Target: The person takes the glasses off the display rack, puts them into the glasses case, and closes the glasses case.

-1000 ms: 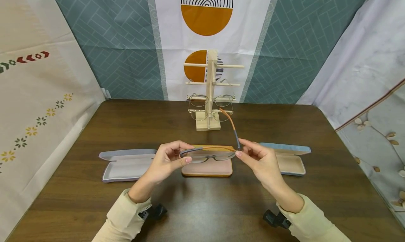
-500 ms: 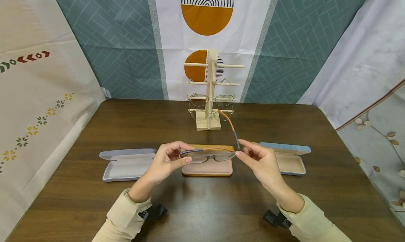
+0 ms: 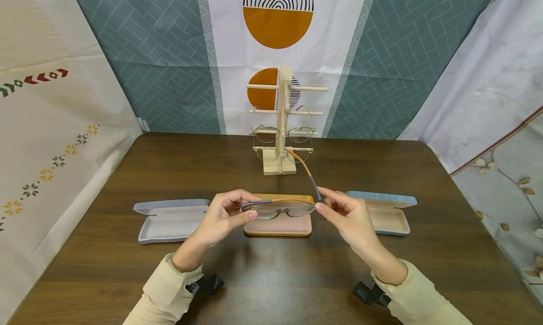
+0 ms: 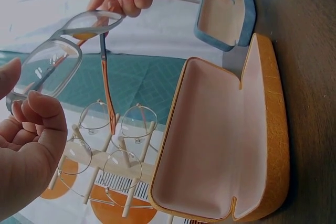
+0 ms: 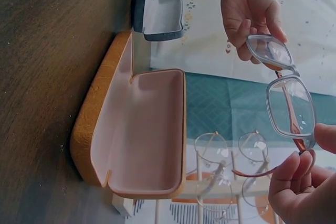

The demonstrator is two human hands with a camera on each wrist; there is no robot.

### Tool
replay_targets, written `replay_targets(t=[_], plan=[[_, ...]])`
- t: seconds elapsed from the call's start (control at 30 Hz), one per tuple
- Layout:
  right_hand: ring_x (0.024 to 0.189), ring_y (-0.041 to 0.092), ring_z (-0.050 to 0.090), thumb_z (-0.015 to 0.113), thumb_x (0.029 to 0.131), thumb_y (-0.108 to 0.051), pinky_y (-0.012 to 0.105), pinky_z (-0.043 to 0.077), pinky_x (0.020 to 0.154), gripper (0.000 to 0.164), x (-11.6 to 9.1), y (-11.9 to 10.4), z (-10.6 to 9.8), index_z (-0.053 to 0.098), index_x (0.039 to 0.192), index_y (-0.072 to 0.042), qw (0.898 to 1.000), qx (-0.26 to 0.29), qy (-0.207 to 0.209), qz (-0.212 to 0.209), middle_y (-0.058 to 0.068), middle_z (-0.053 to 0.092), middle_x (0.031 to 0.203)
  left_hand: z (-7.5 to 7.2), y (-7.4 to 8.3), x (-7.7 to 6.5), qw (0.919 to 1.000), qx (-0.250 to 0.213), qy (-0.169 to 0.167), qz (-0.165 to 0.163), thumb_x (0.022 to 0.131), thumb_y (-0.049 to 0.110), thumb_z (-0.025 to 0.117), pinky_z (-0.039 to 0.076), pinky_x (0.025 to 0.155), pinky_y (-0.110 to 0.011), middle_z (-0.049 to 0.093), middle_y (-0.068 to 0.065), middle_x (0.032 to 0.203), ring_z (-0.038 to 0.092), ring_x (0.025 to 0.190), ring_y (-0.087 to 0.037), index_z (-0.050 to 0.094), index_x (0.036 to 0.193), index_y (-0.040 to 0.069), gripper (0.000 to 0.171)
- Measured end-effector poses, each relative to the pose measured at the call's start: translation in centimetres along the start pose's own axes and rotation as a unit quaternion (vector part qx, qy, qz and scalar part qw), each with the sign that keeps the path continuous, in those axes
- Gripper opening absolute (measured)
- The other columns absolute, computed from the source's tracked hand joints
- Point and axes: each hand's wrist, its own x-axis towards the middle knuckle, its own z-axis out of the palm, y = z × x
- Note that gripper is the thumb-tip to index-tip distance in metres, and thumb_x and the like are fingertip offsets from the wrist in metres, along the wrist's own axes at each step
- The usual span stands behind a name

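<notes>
Grey-framed glasses (image 3: pixel 292 212) are, as I see through the head camera, in the air above the opened orange case (image 3: pixel 277 228); the left hand (image 3: pixel 226 214) pinches one end, the right hand (image 3: pixel 349 212) the other. Behind stands a wooden rack (image 3: pixel 283 98). From the left wrist, I can observe one temple (image 4: pixel 107 88) stretched outward, its tip orange. The right wrist shows me thumb and fingers gripping near the hinge, and a grey-blue case (image 5: pixel 164 17) farther away.

Beyond the dark table (image 3: pixel 288 273) my feed shows a teal-and-white backdrop (image 3: pixel 161 79) with orange half-circles (image 3: pixel 277 29), flanked by a flower-trimmed cream cloth (image 3: pixel 59 108) and a branch-patterned white cloth (image 3: pixel 488 131).
</notes>
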Motion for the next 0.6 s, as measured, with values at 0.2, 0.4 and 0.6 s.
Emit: replay_targets(t=[0.2, 0.4, 0.6], plan=[[0.055, 0.008, 0.04, 0.062, 0.082, 0.005, 0.024, 0.033, 0.045, 0.028, 0.02, 0.0, -0.1, 0.062, 0.109, 0.009, 1.0, -0.005, -0.01, -0.006, -0.001, 0.048, 0.066, -0.03, 0.02, 0.02, 1.0, -0.003, -0.002, 0.005, 0.079, -0.009, 0.062, 0.037, 0.047, -0.018, 0.056, 0.009, 0.075, 0.044, 0.06, -0.003, 0.055, 0.097, -0.017, 0.02], [0.055, 0.01, 0.04, 0.061, 0.082, 0.006, 0.025, 0.033, 0.045, 0.028, 0.0, 0.1, -0.18, 0.06, 0.11, 0.01, 1.0, 0.007, -0.022, -0.012, 0.0, 0.047, 0.067, -0.02, 0.04, 0.02, 1.0, -0.005, -0.004, 0.005, 0.08, -0.009, 0.062, 0.037, 0.046, -0.018, 0.056, 0.008, 0.075, 0.044, 0.059, -0.003, 0.055, 0.097, -0.017, 0.02], [0.054, 0.01, 0.041, 0.061, 0.082, 0.007, 0.025, 0.033, 0.045, 0.03, 0.0, 0.14, -0.24, 0.057, 0.111, 0.015, 0.999, 0.017, -0.032, -0.021, 0.0, 0.046, 0.067, -0.01, 0.07, 0.01, 1.0, -0.004, -0.003, 0.003, 0.08, -0.009, 0.062, 0.038, 0.047, -0.018, 0.057, 0.008, 0.076, 0.045, 0.06, -0.003, 0.055, 0.097, -0.017, 0.02]])
